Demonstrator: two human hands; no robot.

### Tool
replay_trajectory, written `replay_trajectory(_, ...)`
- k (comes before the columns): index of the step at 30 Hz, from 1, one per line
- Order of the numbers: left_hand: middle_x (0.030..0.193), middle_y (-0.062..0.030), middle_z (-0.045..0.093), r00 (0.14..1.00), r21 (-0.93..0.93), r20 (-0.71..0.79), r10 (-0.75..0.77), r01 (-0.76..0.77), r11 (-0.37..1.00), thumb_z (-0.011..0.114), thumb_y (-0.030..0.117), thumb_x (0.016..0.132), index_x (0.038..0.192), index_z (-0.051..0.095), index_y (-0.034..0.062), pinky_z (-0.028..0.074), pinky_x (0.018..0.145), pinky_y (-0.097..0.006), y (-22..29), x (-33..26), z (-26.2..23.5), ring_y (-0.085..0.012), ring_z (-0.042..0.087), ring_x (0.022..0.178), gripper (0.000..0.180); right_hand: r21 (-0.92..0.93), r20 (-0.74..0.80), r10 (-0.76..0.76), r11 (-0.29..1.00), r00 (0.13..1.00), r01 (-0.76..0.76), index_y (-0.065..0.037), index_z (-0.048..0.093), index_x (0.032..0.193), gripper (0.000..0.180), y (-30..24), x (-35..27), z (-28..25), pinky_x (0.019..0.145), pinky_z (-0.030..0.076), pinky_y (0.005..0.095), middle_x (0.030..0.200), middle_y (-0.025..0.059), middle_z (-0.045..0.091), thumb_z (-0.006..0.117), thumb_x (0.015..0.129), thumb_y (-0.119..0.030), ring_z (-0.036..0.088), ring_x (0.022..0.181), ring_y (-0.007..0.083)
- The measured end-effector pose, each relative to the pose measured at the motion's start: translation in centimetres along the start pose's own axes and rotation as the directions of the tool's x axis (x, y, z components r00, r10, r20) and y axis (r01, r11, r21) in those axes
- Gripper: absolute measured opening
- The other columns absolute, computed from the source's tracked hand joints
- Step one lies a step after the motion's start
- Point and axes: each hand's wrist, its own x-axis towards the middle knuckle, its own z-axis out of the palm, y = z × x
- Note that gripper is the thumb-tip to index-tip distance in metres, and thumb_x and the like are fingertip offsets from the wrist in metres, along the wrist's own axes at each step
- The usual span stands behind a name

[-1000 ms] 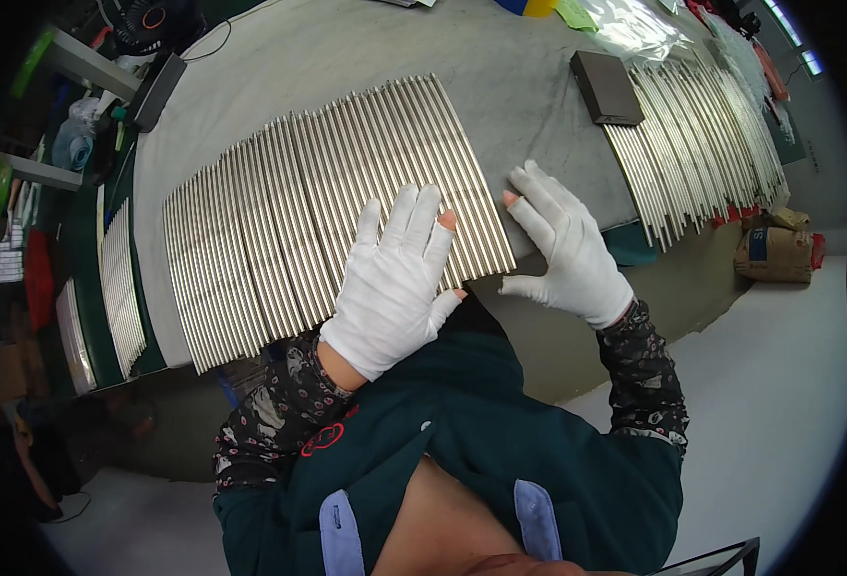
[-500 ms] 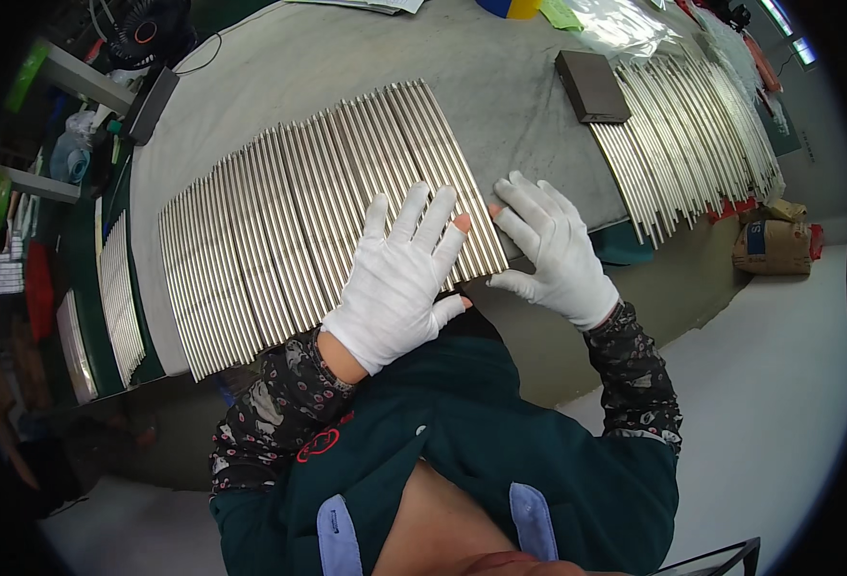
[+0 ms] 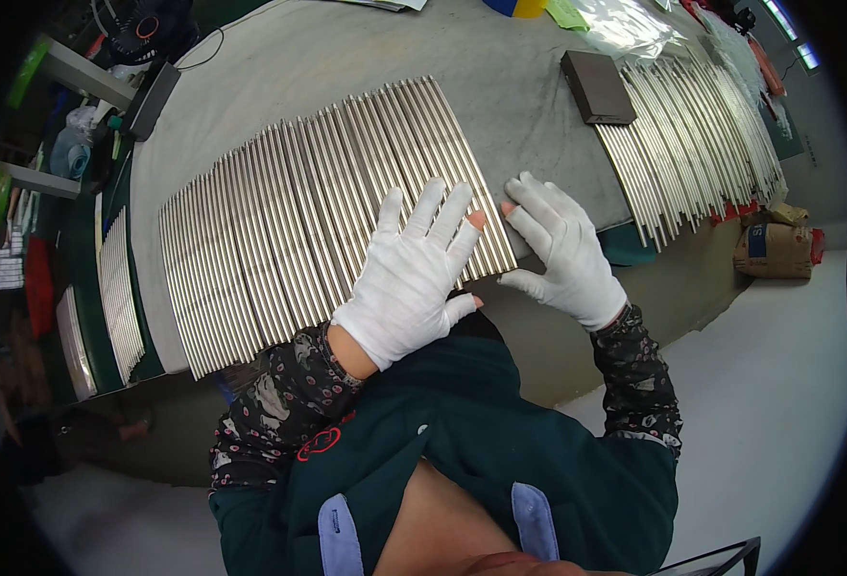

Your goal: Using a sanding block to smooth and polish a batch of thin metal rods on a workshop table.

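A wide row of shiny metal rods (image 3: 289,211) lies side by side on the grey tabletop in front of me. On the near right part of that row rests my left hand (image 3: 412,264), in a white glove with bare thumb and index tips, its fingers spread flat over the rods. Just off the row's right edge is my right hand (image 3: 560,252), gloved the same way. Its fingers are stretched and the thumb stands apart, near the end of the outermost rod. Nothing shows in its grasp.
To the right, a dark rectangular block (image 3: 596,88) sits at the edge of a second row of rods (image 3: 697,144). Clear plastic film (image 3: 630,29) lies behind it. A small fan (image 3: 150,29) stands far left, and a brown sack (image 3: 776,252) is beyond the table's right side.
Both hands have shifted slightly to the right. The right part of the rod row under my left hand has moved right too, and its rods sit a little more spread.
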Motion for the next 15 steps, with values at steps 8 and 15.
replay_trajectory(8,0.144,-0.0213,0.037,1.0,0.009,0.0,0.003,-0.003,1.0,0.072,0.047,0.073,0.136,0.042,-0.0022,0.024,0.108,-0.057,0.24,0.52,0.14,-0.0389,0.032,0.134,0.086,-0.035,-0.022,-0.023,0.999,0.999,0.022,-0.002,0.055,0.116,0.072,-0.15,0.06,0.08,0.105,0.04,0.0463,0.131,0.0141,0.051,0.085,0.055,-0.025,0.048,0.125,0.0338)
replay_trajectory(15,0.149,-0.0225,0.031,0.999,-0.064,0.015,0.041,-0.04,0.997,0.073,0.046,0.072,0.14,0.037,-0.0002,0.024,0.11,-0.055,-0.12,-0.18,-0.33,-0.0409,0.03,0.137,0.09,-0.061,-0.042,-0.043,0.997,0.998,0.041,-0.004,0.049,0.125,0.081,0.34,-0.36,0.71,0.105,0.04,0.0456,0.131,0.0143,0.05,0.086,0.054,-0.016,0.047,0.126,0.0331)
